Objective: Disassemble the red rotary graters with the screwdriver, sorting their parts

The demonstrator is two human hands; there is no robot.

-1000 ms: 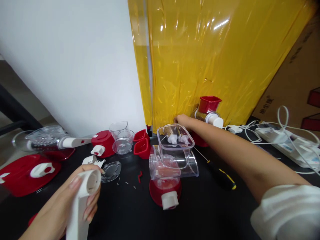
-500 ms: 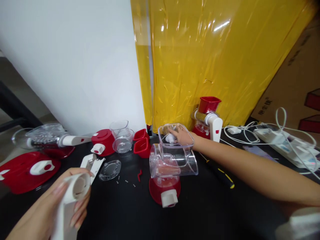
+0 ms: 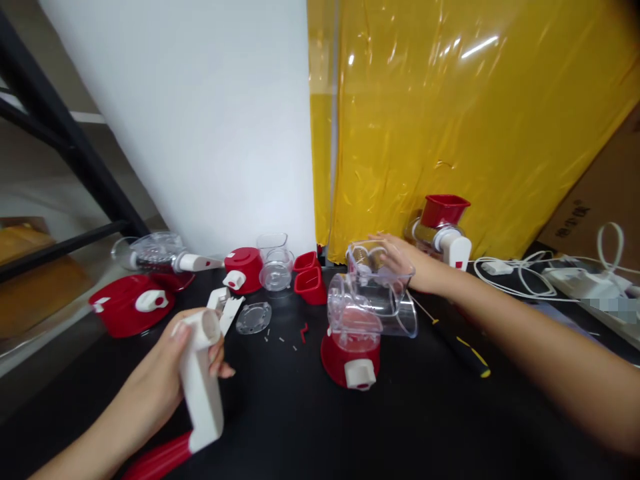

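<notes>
My left hand [image 3: 167, 360] is wrapped round a white crank handle [image 3: 201, 383] with a red grip, holding it above the black table at the left. Behind the clear plastic grinder body [image 3: 395, 313], my right hand [image 3: 413, 263] reaches out with its fingers stretched, partly seen through the clear hopper. Close to those fingers are drum-like parts with white ends [image 3: 364, 259]; whether the fingers touch them I cannot tell. The clear body sits on a red base [image 3: 333, 357] with a white knob [image 3: 360, 375] facing me.
Screws, a small red piece [image 3: 304, 332] and a clear round plate [image 3: 254, 318] lie mid-table. Red cups [image 3: 311, 287] and another red base [image 3: 243, 270] stand behind. A screwdriver [image 3: 465, 353] lies under my right arm. An assembled grinder [image 3: 445, 213] and white cables [image 3: 525, 273] are at right.
The view has swung left, so the table's things appear further right. My left hand has raised the crank handle, and its red grip now shows. My right hand has shifted slightly behind the hopper.
</notes>
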